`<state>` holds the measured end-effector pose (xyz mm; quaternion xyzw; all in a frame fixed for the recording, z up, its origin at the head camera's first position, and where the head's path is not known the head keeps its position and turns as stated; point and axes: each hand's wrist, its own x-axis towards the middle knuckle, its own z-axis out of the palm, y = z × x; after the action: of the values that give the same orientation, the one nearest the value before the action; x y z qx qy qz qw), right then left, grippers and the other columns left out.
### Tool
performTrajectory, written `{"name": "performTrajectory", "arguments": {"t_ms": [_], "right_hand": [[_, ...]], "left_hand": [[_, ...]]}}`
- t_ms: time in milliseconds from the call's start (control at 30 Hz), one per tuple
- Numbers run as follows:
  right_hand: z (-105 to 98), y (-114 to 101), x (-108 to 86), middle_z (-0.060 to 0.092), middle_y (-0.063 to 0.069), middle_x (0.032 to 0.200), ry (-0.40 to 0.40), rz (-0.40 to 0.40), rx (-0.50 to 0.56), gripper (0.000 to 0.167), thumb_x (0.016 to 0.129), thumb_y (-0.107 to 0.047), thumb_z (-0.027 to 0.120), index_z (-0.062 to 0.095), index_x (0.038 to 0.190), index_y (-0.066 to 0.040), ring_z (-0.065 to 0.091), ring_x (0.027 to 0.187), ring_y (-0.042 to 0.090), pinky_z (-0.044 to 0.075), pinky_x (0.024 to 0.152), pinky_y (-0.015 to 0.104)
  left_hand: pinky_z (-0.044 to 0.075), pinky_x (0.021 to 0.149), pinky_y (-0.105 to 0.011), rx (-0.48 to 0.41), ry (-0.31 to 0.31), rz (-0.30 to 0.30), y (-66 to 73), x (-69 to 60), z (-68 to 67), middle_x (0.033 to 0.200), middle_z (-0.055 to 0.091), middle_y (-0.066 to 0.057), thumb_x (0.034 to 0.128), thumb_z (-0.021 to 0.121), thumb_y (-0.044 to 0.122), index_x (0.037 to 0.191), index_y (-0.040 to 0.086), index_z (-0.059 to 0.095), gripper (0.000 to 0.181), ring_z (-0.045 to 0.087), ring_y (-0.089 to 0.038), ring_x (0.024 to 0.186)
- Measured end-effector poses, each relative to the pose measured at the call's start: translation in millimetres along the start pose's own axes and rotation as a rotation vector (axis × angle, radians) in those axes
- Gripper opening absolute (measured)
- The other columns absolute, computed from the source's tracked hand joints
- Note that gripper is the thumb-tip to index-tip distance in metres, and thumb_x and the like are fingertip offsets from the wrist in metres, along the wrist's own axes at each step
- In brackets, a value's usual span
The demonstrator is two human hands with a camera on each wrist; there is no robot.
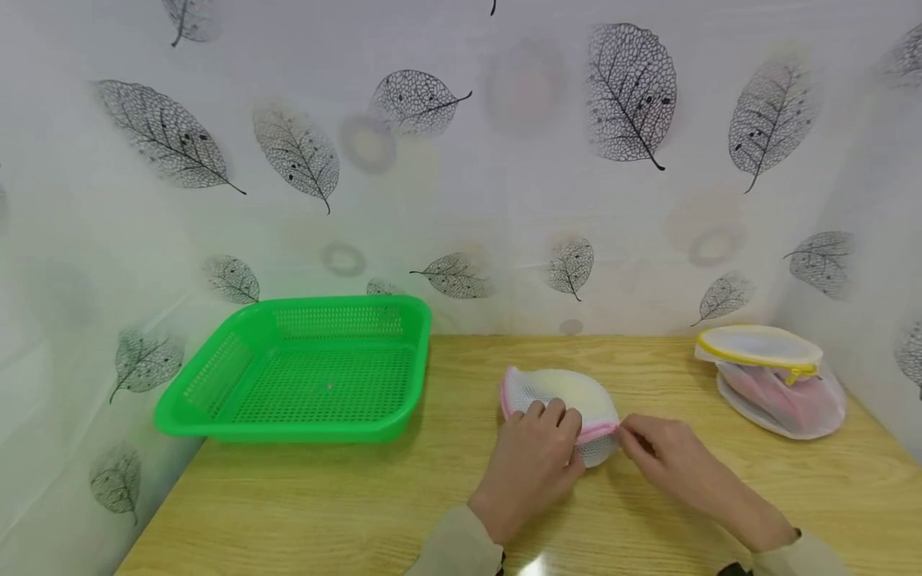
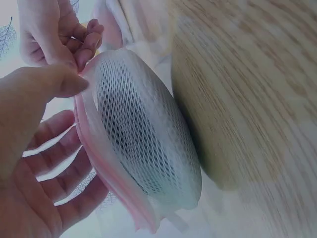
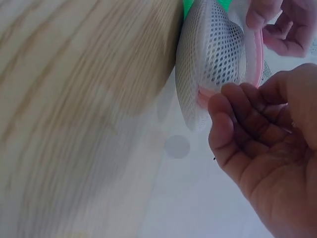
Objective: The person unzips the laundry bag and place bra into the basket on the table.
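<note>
A white mesh laundry bag (image 1: 569, 390) with pink trim lies on the table, right of the middle in the head view. Something pale yellow shows faintly through its mesh. My left hand (image 1: 533, 460) pinches the pink zipper edge (image 2: 94, 144) between thumb and fingers. At the right end of that edge, the thumb and fingers of my right hand (image 1: 677, 462) pinch together. The right wrist view shows my curled right fingers (image 3: 237, 111) against the pink strip; any zipper pull is hidden by them.
A green plastic basket (image 1: 288, 428) with slotted walls stands at the left of the wooden table (image 1: 302, 512). At the back right lies another mesh bag (image 1: 828, 400), with a yellow zipper and something pink inside. A leaf-print curtain (image 1: 504, 216) hangs behind and beside the table.
</note>
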<state>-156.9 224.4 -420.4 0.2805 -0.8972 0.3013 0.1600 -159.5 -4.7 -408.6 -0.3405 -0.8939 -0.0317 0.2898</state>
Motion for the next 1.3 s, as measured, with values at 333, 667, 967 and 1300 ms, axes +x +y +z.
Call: {"name": "performTrajectory", "arguments": {"t_ms": [333,667,967,1300], "right_hand": [[4.2,-4.4,0.4,0.039,-0.023,0.067,-0.045,-0.050,0.039,0.030,0.094,0.002,0.066,0.059,0.079,-0.022,0.033,0.059,-0.012,0.035,0.049,0.015],[4.7,-4.7,-0.2,0.038,-0.022,0.064,-0.063,0.001,-0.007,0.032,0.094,0.000,0.066,0.056,0.075,-0.024,0.033,0.057,-0.011,0.035,0.048,0.016],[1.0,-7.0,0.5,0.034,-0.021,0.060,-0.085,0.102,-0.041,0.035,0.097,-0.004,0.065,0.053,0.070,-0.024,0.030,0.053,-0.009,0.032,0.047,0.016],[-1.4,-4.1,0.9,0.035,-0.020,0.059,-0.101,0.134,-0.044,0.034,0.097,-0.004,0.063,0.054,0.070,-0.023,0.030,0.052,-0.008,0.031,0.047,0.017]], "left_hand": [[0.030,0.048,-0.014,-0.019,-0.074,0.012,-3.7,3.5,3.6,0.084,0.062,0.011,0.0964,0.070,0.033,0.096,0.026,0.069,0.007,0.048,-0.005,0.060],[0.033,0.051,-0.012,-0.161,-0.135,-0.015,-5.1,1.4,6.5,0.084,0.063,0.011,0.0983,0.067,0.027,0.097,0.024,0.069,0.004,0.051,-0.004,0.060],[0.031,0.051,-0.010,-0.275,-0.122,-0.047,-6.6,2.0,7.7,0.080,0.061,0.011,0.0980,0.067,0.024,0.094,0.022,0.070,0.005,0.046,0.001,0.059],[0.031,0.053,-0.009,-0.308,-0.121,-0.062,-8.8,2.3,9.2,0.078,0.059,0.011,0.0980,0.066,0.023,0.095,0.022,0.069,0.004,0.042,0.003,0.059]]}}
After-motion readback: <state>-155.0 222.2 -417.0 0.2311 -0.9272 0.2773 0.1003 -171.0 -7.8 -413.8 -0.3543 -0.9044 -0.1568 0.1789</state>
